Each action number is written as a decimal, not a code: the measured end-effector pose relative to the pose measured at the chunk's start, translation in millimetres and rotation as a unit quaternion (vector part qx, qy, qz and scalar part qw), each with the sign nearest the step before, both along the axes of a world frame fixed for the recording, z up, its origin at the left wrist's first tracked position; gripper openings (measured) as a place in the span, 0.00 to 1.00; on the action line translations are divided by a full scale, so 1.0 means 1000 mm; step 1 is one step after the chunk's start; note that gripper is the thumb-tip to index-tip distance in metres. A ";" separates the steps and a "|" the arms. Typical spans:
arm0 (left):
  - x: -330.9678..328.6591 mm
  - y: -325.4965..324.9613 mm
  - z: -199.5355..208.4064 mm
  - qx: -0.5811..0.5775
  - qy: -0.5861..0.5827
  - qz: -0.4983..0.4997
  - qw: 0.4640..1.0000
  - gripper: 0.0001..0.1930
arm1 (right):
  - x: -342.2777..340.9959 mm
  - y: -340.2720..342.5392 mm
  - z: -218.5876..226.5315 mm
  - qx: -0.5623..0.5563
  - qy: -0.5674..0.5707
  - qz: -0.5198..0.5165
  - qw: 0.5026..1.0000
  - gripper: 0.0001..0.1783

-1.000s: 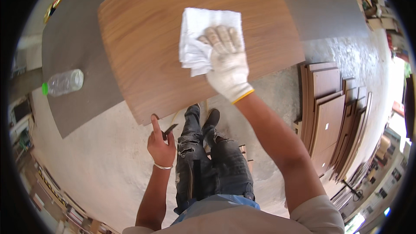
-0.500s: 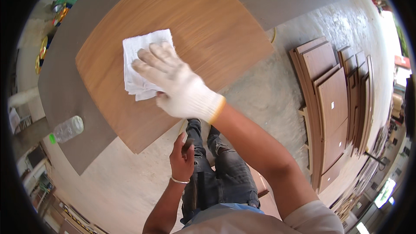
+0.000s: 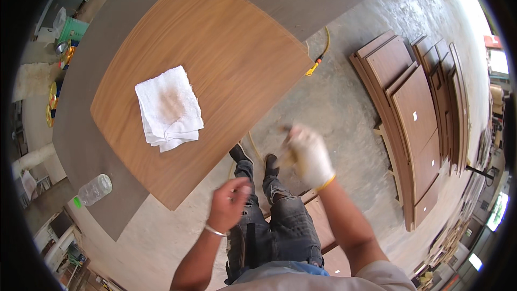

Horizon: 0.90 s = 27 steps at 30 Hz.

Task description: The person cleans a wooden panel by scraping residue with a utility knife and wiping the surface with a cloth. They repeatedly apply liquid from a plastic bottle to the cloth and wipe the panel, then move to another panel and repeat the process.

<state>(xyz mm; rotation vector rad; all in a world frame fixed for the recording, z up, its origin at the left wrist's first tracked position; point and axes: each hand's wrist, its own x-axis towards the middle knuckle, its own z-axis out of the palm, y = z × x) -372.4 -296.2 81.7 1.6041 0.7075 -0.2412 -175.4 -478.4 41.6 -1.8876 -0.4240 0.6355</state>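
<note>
1. White folded terry cloth [image 3: 161, 89], brown-smudged, now lies released on the brown wood-grain panel [image 3: 231, 48], left of centre; wiping looks paused.
2. White-gloved right hand [image 3: 311, 157] has left it, centre; fingers blurred, can't tell grip.
3. Bare left hand [image 3: 229, 205], lower centre: fingers curled, contents unclear.

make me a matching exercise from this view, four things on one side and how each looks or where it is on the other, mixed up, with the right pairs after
Things
1. folded cloth
2. plastic bottle
3. right hand
4. left hand

Descriptions
A. in a white glove with a yellow edge at the wrist
B. clear, with a green cap
C. bare, with a bangle at the wrist
D. on the wood-grain board, with a brownish smudge

Right pairs
1-D, 2-B, 3-A, 4-C
</note>
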 end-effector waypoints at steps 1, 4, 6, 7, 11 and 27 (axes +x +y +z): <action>-0.005 0.021 0.007 0.068 0.021 0.019 0.997 0.12 | 0.033 0.001 0.005 -0.004 0.078 -0.074 0.994 0.10; -0.031 0.107 -0.017 0.381 -0.069 0.099 0.917 0.10 | 0.119 0.003 0.015 -0.030 0.167 -0.229 0.959 0.10; -0.038 0.176 -0.031 0.490 -0.006 0.151 0.859 0.14 | 0.148 0.005 0.011 -0.101 0.097 -0.183 0.973 0.10; -0.043 0.207 -0.043 0.564 0.017 0.128 0.815 0.15 | 0.158 0.007 0.009 -0.138 0.063 -0.156 0.976 0.10; -0.039 0.252 -0.073 0.648 0.032 0.072 0.757 0.22 | 0.175 0.007 -0.008 -0.222 -0.130 -0.036 0.966 0.10; -0.028 0.250 -0.079 0.672 0.072 0.073 0.733 0.26 | 0.134 0.024 -0.014 -0.239 -0.235 -0.008 0.942 0.09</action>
